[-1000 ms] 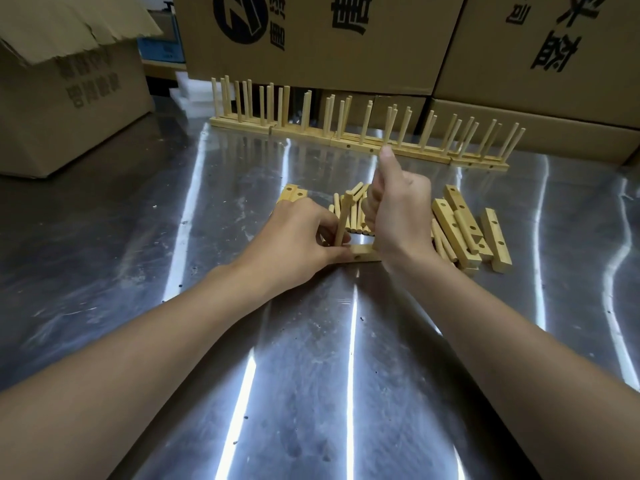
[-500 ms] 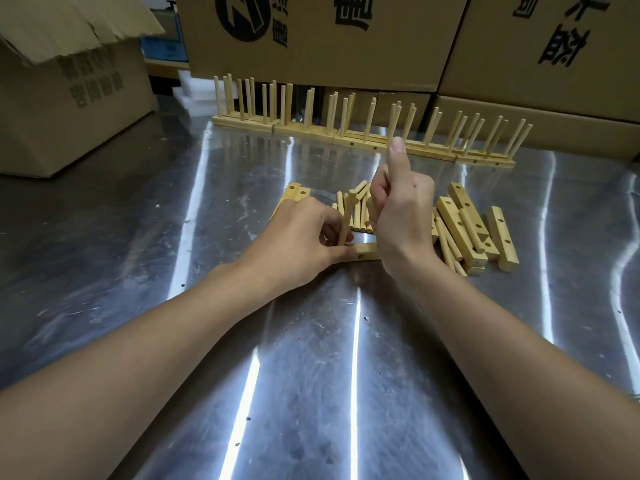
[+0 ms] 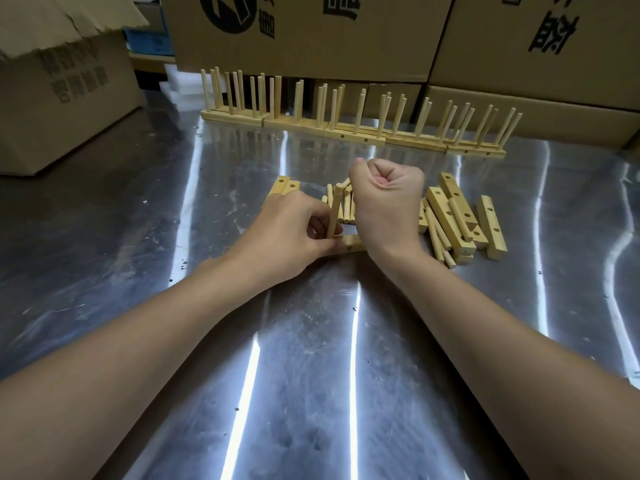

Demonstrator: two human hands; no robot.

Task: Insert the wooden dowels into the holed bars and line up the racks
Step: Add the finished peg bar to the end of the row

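Since half a second ago the right hand (image 3: 386,206) has dropped and its raised thumb has folded in; it is now a tight fist with nothing showing inside, just above one holed bar (image 3: 353,244) on the steel bench (image 3: 311,358). The left hand (image 3: 292,233) pinches one upright dowel (image 3: 333,209) standing in that bar. Five finished racks (image 3: 353,133) line the back edge. Two spare bars (image 3: 284,186) lie left, at least three more bars (image 3: 446,216) right, with loose dowels (image 3: 346,206) too overlapped to count. Cardboard boxes (image 3: 311,36) stand behind, contents unseen.
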